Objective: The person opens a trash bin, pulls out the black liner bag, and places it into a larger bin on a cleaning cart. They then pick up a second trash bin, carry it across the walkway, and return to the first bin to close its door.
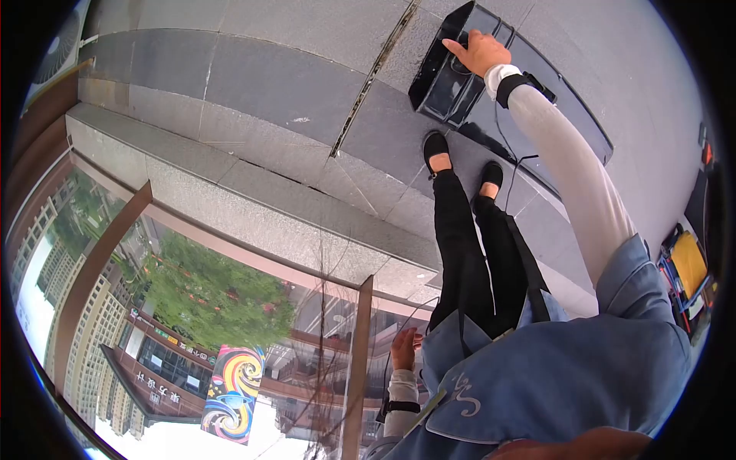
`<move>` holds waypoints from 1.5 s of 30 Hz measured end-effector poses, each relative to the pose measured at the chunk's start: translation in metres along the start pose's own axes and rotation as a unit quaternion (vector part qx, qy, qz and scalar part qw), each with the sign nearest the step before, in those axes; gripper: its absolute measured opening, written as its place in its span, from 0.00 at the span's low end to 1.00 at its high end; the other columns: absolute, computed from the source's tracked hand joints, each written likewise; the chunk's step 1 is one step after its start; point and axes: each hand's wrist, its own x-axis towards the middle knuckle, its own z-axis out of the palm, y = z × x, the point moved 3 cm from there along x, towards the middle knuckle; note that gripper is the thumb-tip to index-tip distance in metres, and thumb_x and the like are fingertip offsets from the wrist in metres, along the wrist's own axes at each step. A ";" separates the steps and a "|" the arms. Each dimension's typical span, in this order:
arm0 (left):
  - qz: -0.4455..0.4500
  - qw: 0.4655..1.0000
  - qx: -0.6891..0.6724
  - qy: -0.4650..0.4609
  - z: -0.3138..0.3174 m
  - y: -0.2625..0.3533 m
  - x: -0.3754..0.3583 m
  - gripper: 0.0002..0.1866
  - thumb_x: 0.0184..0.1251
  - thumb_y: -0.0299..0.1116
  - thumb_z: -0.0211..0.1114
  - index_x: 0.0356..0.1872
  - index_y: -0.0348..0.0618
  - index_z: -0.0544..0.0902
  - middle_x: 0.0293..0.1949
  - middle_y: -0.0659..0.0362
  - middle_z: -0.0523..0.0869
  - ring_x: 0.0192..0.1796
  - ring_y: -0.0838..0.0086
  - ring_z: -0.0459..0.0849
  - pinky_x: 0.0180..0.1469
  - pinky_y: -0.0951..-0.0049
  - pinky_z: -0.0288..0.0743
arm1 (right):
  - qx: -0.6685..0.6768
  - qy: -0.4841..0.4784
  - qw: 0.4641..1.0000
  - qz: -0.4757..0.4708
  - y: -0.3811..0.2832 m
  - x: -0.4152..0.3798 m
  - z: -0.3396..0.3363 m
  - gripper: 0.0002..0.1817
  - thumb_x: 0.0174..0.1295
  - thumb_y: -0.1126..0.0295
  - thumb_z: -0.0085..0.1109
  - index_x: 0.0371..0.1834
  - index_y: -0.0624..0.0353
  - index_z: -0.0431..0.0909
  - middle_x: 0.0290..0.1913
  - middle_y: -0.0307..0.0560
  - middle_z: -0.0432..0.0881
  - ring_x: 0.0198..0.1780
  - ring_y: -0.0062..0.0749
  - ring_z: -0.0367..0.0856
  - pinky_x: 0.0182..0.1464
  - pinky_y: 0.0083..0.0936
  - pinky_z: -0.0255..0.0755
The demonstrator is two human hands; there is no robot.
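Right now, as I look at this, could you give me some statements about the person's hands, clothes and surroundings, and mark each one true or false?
1. The right hand is at the black box-like object. True.
2. The left hand is touching that same object. False: it is well apart from it, lower in the picture.
3. The shoes are black. True.
4. The trousers are white. False: they are black.
5. A green tree shows through the windows. True.
6. The right wrist is bare. False: a black band is around it.
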 end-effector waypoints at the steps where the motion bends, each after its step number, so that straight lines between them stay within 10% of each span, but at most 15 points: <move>1: -0.005 1.000 -0.023 0.001 -0.004 -0.009 0.000 0.09 0.56 0.36 0.55 0.33 0.42 0.76 0.24 0.61 0.79 0.26 0.79 0.76 0.29 0.82 0.68 | -0.030 0.021 0.999 -0.010 -0.012 0.003 0.003 0.33 0.48 0.39 0.44 0.39 0.62 0.70 0.39 0.55 0.75 0.41 0.47 0.75 0.41 0.35 0.70; 18: 0.040 0.996 -0.065 -0.040 0.017 0.020 -0.008 0.09 0.57 0.34 0.54 0.33 0.41 0.76 0.25 0.61 0.79 0.25 0.80 0.75 0.28 0.82 0.67 | -0.038 -0.001 0.998 0.050 0.040 -0.020 -0.055 0.27 0.48 0.50 0.48 0.41 0.63 0.67 0.41 0.57 0.73 0.41 0.48 0.75 0.41 0.35 0.69; 32: 0.131 0.986 0.062 -0.084 0.039 0.122 -0.035 0.07 0.54 0.30 0.53 0.32 0.39 0.75 0.23 0.59 0.77 0.25 0.77 0.75 0.27 0.81 0.69 | 0.187 0.168 0.948 0.195 0.318 -0.226 -0.199 0.21 0.48 0.54 0.46 0.23 0.66 0.67 0.25 0.63 0.72 0.30 0.57 0.70 0.33 0.40 0.64; 45: 0.281 0.902 0.319 -0.071 0.173 0.147 -0.104 0.06 0.55 0.32 0.54 0.30 0.42 0.75 0.21 0.61 0.78 0.22 0.79 0.75 0.23 0.82 0.68 | 0.272 0.072 0.918 0.279 0.573 -0.458 -0.083 0.22 0.53 0.58 0.40 0.13 0.63 0.74 0.15 0.52 0.74 0.23 0.44 0.75 0.30 0.32 0.68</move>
